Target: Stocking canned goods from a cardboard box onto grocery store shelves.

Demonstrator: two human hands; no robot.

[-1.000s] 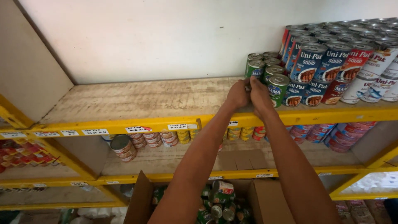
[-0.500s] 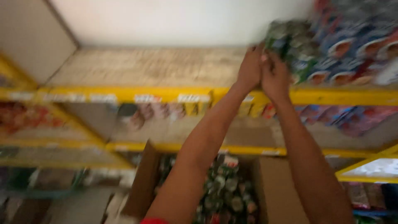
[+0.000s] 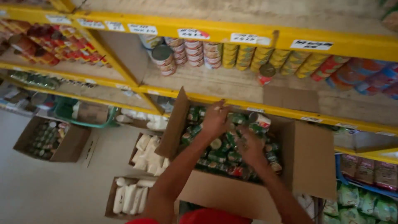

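An open cardboard box (image 3: 232, 195) full of small green-labelled cans (image 3: 224, 155) stands below me against the yellow shelving. Both my hands reach down into it. My left hand (image 3: 215, 118) hovers over the cans near the box's back left, fingers curled; blur hides whether it grips one. My right hand (image 3: 248, 145) is lower, among the cans in the middle of the box, fingers bent down onto them. A can with a white and red label (image 3: 260, 120) lies on top at the back of the box, just beyond my right hand.
Yellow-edged wooden shelves (image 3: 232, 35) hold rows of stacked cans (image 3: 199, 52). On the floor to the left stand a box of cans (image 3: 47, 139), two boxes of white packets (image 3: 147, 155), and a green basket (image 3: 83, 112). Green bags (image 3: 358, 199) fill the lower right shelf.
My hands have come down from the upper shelf, where they were set against the green cans, into the box below. The view has tilted down with them.
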